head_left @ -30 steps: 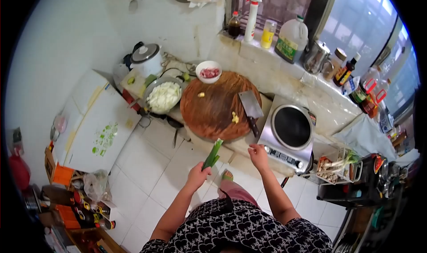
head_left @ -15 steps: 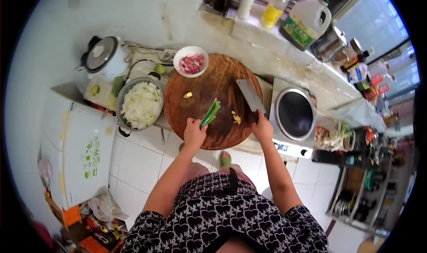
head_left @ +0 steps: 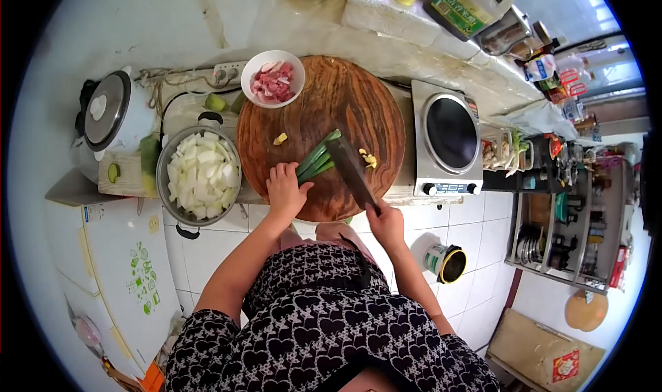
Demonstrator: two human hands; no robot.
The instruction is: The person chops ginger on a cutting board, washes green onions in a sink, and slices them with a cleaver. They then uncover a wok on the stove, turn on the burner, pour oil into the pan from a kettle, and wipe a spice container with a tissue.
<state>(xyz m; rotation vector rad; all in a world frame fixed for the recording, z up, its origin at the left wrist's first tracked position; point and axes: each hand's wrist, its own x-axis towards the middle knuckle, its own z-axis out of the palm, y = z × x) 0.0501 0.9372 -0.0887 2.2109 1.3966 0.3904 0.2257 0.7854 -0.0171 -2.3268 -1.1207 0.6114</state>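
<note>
Left hand [head_left: 285, 187]: grip closed around the lower-left end of the green stalks [head_left: 317, 160], fingertips on one side, thumb on the other. Right hand [head_left: 386, 224]: grip clenched on the handle of a cleaver [head_left: 352, 173]. The stalks lie near the centre of the frame, on the round chopping board [head_left: 303, 119], which stands on the worktop [head_left: 403, 195]. Their long axis runs from lower left to upper right; the blade slants across it, upper left to lower right, overlapping the stalks' upper end. Whether steel touches stalk cannot be determined. The stalks lie up and left of the right grip; the left hand is nearer. Yellow pieces [head_left: 368, 158] lie just right of the blade.
</note>
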